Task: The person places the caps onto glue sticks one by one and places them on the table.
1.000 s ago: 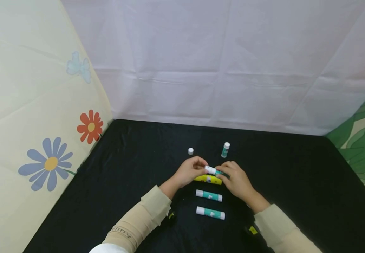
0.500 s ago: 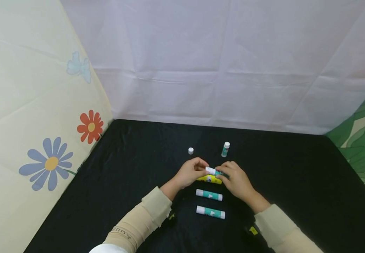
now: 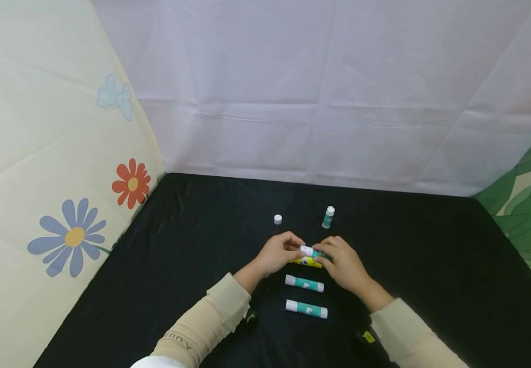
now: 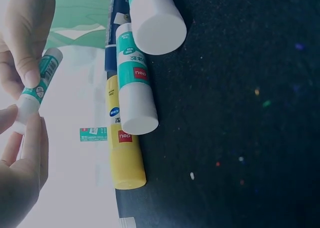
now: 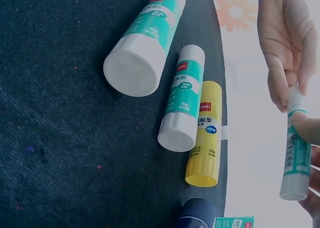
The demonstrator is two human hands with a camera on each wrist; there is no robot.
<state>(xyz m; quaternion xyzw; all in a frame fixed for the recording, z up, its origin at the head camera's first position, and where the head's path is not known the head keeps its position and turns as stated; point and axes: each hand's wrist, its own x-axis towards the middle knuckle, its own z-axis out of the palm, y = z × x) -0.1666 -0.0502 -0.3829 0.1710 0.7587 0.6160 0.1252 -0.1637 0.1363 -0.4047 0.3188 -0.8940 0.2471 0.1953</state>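
Note:
Both hands hold one small green-and-white glue stick (image 3: 308,251) between them, raised above the table. My left hand (image 3: 274,254) pinches its white cap end with thumb and fingers. The green body is gripped by my right hand (image 3: 344,261), the thumb lying along the label in the right wrist view. Just below the hands lies a yellow glue stick (image 5: 204,133), partly covered in the head view. Nearer the person, two more green-and-white glue sticks, a smaller one (image 3: 304,283) and a larger one (image 3: 306,308), lie side by side.
Behind the hands a green glue stick with a white top (image 3: 328,217) stands upright. A small white cap (image 3: 277,219) sits to its left. The wrist views also show a dark blue glue stick (image 4: 116,23). Black cloth (image 3: 210,214) covers the table, with a white sheet (image 3: 256,138) behind.
My left hand has edged slightly right along the glue stick, towards the right hand, covering more of the yellow one. The right hand has barely moved.

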